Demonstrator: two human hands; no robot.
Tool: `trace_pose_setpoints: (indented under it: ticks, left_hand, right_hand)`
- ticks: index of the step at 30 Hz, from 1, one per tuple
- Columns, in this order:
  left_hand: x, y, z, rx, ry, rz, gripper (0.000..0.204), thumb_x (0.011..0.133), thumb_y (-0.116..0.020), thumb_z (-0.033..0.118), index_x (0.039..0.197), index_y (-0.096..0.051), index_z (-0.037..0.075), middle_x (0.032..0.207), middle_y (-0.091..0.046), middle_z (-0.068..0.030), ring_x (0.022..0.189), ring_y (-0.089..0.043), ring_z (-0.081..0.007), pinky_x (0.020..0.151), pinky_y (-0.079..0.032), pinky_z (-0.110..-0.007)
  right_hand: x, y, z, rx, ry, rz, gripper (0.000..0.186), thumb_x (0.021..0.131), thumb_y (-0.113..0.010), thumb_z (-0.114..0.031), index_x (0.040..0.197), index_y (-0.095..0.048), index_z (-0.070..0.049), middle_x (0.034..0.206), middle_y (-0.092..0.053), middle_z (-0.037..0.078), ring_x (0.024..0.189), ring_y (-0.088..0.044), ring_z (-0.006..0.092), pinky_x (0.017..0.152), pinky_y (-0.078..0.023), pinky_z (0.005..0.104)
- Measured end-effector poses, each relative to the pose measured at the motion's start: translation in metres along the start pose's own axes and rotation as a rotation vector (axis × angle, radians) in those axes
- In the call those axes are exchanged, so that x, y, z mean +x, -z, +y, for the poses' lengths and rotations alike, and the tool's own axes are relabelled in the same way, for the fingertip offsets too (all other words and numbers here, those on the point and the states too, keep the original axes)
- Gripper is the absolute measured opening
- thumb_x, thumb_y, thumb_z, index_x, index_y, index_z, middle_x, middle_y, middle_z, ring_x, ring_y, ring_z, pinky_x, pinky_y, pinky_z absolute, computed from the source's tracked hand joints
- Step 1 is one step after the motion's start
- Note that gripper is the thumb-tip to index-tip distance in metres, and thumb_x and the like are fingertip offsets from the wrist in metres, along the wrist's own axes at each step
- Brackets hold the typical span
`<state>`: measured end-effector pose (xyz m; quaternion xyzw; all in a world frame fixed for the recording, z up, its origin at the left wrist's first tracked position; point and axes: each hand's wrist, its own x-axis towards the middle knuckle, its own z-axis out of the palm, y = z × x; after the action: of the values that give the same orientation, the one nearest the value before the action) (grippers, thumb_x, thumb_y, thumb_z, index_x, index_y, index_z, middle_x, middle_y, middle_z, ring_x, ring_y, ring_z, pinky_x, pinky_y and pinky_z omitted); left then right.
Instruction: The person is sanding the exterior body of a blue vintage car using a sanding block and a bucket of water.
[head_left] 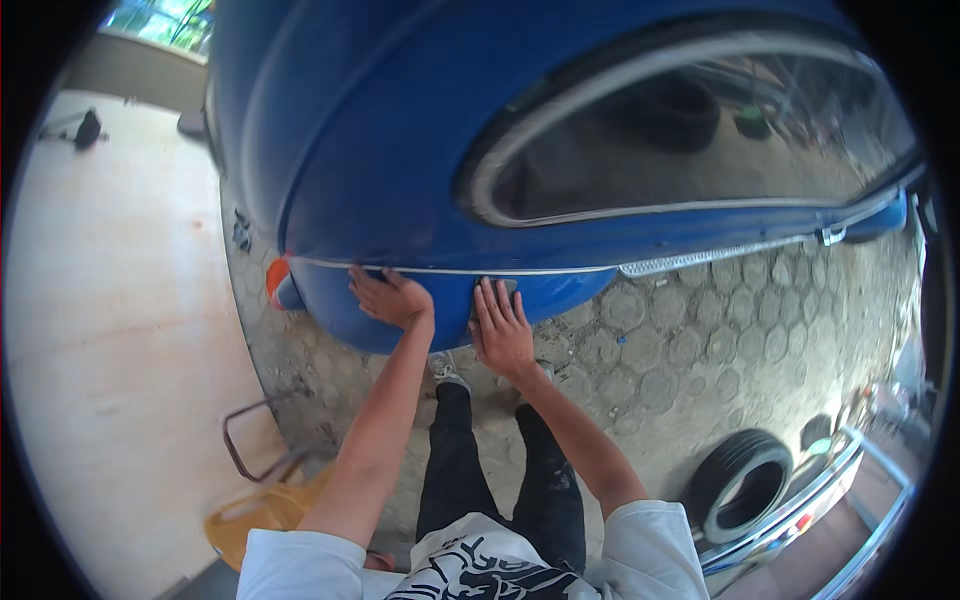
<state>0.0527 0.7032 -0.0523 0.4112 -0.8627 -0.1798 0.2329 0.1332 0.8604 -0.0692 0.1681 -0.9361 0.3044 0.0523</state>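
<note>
A rounded blue car (pixel 370 170) fills the upper middle, and its bulging lower fender (pixel 335 305) lies nearest me. A thin pale strip (pixel 440 269) runs along the seam above that fender. My left hand (pixel 392 298) rests on the fender with fingers spread, fingertips close to the strip, and nothing shows in it. To its right, my right hand (pixel 505 328) lies with fingers stretched out and pressed to the fender. Under those fingers a small grey sheet (pixel 511 286) peeks out; its kind is mostly hidden.
An orange-red lamp (pixel 276 277) sits at the fender's left end. The car's side window (pixel 690 140) is above right, over a ridged running board (pixel 715 254). A tire (pixel 740 485) lies lower right beside metal frames. A yellow chair (pixel 262 515) stands lower left, on hexagonal paving (pixel 660 340).
</note>
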Motion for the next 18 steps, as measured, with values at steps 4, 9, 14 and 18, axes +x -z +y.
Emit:
trace_pose_setpoints:
  ticks: [4,9,14,18]
  left_hand:
    - [-0.007,0.011,-0.004,-0.215,0.05,-0.058,0.055,0.096,-0.045,0.031,0.145,-0.037,0.008,0.151,-0.035,-0.0151,0.143,-0.025,-0.0346,0.115,-0.017,-0.052]
    - [0.009,0.051,-0.058,-0.808,0.253,-0.189,0.037,0.095,-0.05,0.02,0.13,-0.055,0.009,0.147,-0.035,-0.0145,0.137,-0.035,-0.032,0.109,-0.031,-0.043]
    - [0.052,0.043,-0.139,-0.522,0.674,-0.076,0.04,0.099,-0.04,0.027,0.133,-0.053,0.012,0.144,-0.036,-0.0133,0.134,-0.036,-0.0317,0.11,-0.03,-0.041]
    - [0.081,0.018,-0.157,-0.52,0.754,-0.124,0.047,0.098,-0.041,0.031,0.14,-0.047,0.011,0.152,-0.03,-0.0127,0.139,-0.03,-0.0337,0.112,-0.028,-0.043]
  right_hand:
    - [0.011,0.003,-0.002,-0.112,0.156,-0.116,0.056,0.093,-0.048,-0.024,0.144,-0.038,-0.003,0.152,-0.036,0.012,0.141,-0.032,0.0292,0.114,-0.025,0.05]
    - [0.049,0.009,-0.033,-0.198,0.403,-0.303,0.061,0.092,-0.049,-0.029,0.145,-0.036,-0.001,0.153,-0.033,0.013,0.143,-0.029,0.0289,0.114,-0.025,0.0503]
    - [0.097,-0.022,-0.086,-0.281,0.606,-0.342,0.063,0.095,-0.046,-0.036,0.148,-0.033,-0.004,0.155,-0.031,0.008,0.143,-0.028,0.0231,0.116,-0.025,0.0433]
    - [0.133,-0.05,-0.105,-0.356,0.694,-0.41,0.064,0.095,-0.045,-0.037,0.149,-0.03,-0.005,0.156,-0.028,0.008,0.144,-0.026,0.0214,0.118,-0.022,0.0403]
